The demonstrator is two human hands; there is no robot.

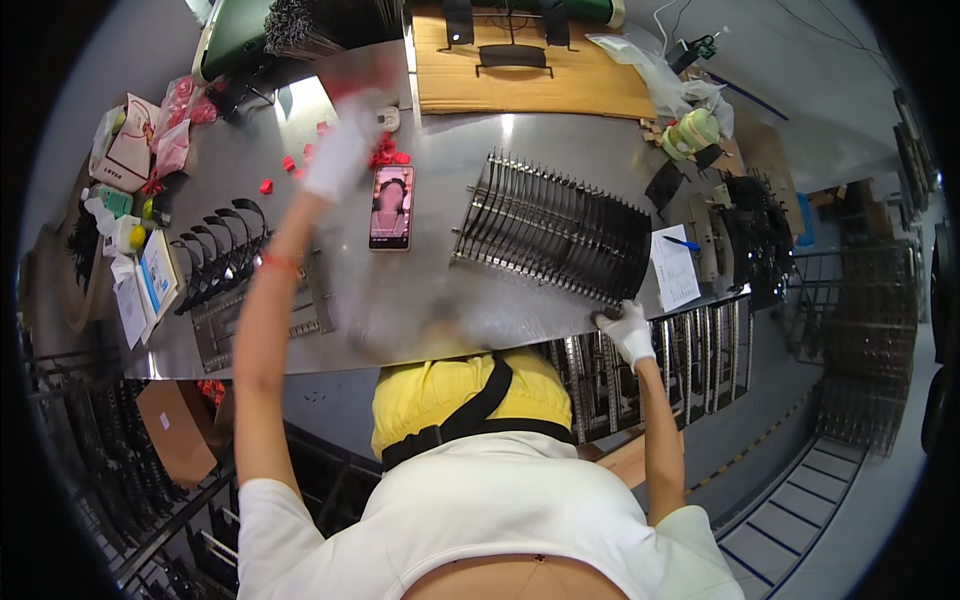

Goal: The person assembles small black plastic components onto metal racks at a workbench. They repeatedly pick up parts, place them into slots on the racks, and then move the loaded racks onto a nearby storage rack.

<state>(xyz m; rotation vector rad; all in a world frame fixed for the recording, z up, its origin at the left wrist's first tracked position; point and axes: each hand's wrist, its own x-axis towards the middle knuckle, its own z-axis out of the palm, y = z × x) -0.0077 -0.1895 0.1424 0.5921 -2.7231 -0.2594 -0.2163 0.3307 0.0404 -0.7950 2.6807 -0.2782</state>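
Gloved right hand (630, 328) grips table edge (560, 330) below rack (555, 230).

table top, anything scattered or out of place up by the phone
Yes: small red pieces lie loose on the metal table, some clumped above the phone, others strewn to its left. The gloved left hand is blurred among them.

Gloved left hand (338, 150) stretched far forward, blurred; gloved right hand (627, 330) low, fingers curled

Open steel mid-table, crowded ends.
You have bare table (480, 300) between phone (391, 207) and rack (555, 228); clips (222, 255) block the left end.
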